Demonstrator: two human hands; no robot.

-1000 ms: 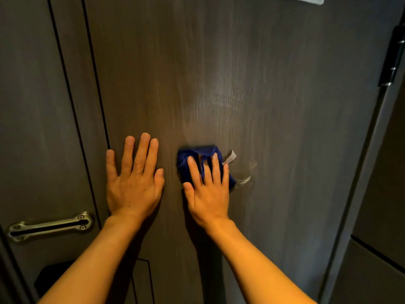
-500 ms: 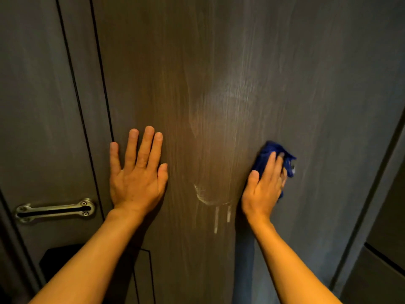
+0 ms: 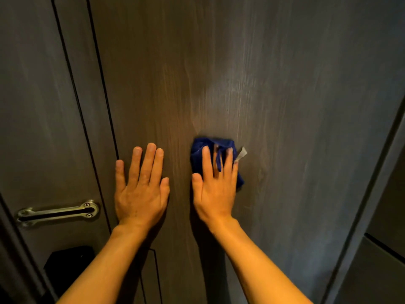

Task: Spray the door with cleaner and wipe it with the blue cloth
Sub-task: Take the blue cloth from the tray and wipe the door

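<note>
With my left hand (image 3: 140, 189) spread flat bracing the door (image 3: 285, 106), I'd keep my right hand (image 3: 215, 187) pressing the bunched blue cloth (image 3: 200, 148) firmly, wiping in overlapping strokes.

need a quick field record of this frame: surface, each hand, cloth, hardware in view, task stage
surface: dark wood-grain door, faint streaks of sheen above the cloth
left hand: open, flat on the door, fingers spread, holding nothing
right hand: pressing the blue cloth against the door
cloth: bunched under the fingers, small white tag sticking out at its right
hardware: metal door guard latch at lower left, black lock body below it
spray bottle: not in view
task stage: wiping
</note>
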